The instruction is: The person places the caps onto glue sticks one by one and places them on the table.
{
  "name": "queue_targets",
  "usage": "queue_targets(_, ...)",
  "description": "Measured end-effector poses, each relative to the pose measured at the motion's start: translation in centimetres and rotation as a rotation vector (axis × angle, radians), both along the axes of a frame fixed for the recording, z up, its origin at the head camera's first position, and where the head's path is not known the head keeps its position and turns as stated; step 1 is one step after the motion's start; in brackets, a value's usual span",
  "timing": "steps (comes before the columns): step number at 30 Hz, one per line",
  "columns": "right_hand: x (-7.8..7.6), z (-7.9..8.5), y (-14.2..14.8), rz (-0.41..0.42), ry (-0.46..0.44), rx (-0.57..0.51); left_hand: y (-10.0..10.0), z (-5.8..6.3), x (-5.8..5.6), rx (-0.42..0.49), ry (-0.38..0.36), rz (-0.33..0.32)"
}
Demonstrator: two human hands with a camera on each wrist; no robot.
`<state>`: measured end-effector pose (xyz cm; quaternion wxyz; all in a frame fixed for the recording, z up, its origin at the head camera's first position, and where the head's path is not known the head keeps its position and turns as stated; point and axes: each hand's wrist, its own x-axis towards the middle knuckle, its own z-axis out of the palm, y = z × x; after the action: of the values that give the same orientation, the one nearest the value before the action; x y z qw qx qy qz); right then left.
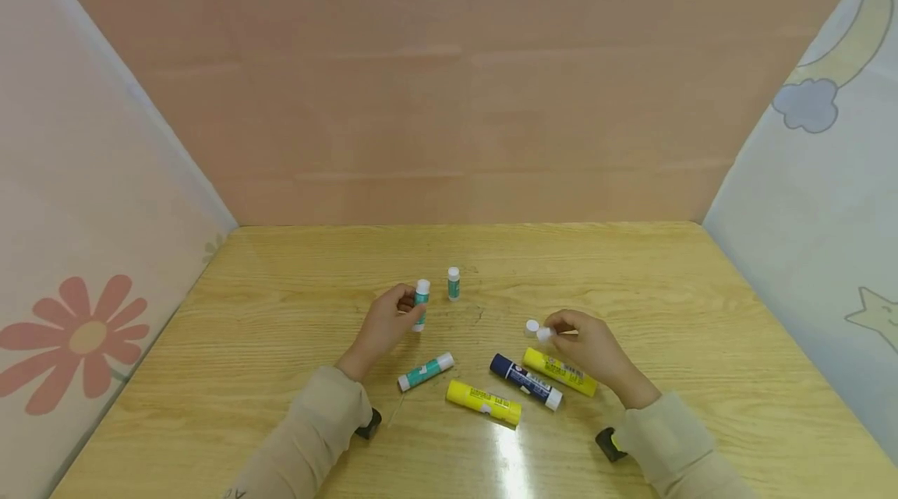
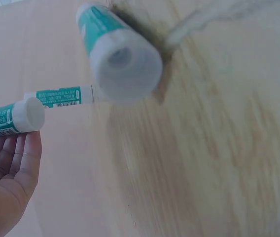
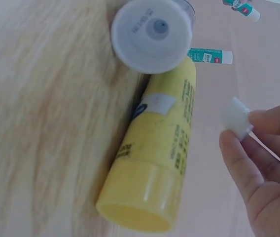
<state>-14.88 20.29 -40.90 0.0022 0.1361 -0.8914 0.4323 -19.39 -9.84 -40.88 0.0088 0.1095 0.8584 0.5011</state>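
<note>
My left hand [image 1: 384, 321] grips a green-and-white glue stick [image 1: 422, 304] held roughly upright. Just right of it, a second green glue stick [image 1: 454, 284] stands upright on the table. A third green glue stick [image 1: 426, 372] lies in front of the left hand; in the left wrist view this lying stick [image 2: 125, 64] looms close, its white end toward the camera. With thumb and fingertips, my right hand [image 1: 588, 345] pinches a small white cap [image 3: 235, 118]. Beside that cap is another white piece [image 1: 532, 327], apparently a cap too.
Near the right hand lie a yellow glue stick [image 1: 559, 371] and a dark blue one [image 1: 526, 381]. Another yellow glue stick [image 1: 484, 403] lies nearer the front. The wooden table [image 1: 281, 273] meets a back wall and patterned side walls.
</note>
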Motion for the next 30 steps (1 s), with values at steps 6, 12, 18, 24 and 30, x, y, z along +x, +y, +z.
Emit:
queue_targets(6,0.0,0.2,-0.1,-0.003,0.011,-0.027,0.2,0.1,0.5,-0.021,0.061,-0.055)
queue_targets(12,0.1,0.4,-0.5,0.005,0.017,-0.081,0.6,0.1,0.8,-0.017,0.082,-0.084)
queue_targets(18,0.3,0.6,-1.0,-0.013,0.02,-0.103,0.8,0.1,1.1,-0.027,0.084,-0.113)
queue_targets(24,0.4,0.8,-1.5,-0.022,0.024,-0.132,1.0,0.2,1.4,-0.018,0.081,-0.158)
queue_targets(30,0.6,1.0,-2.1,-0.026,0.011,-0.182,1.2,0.0,1.7,-0.022,0.093,-0.211)
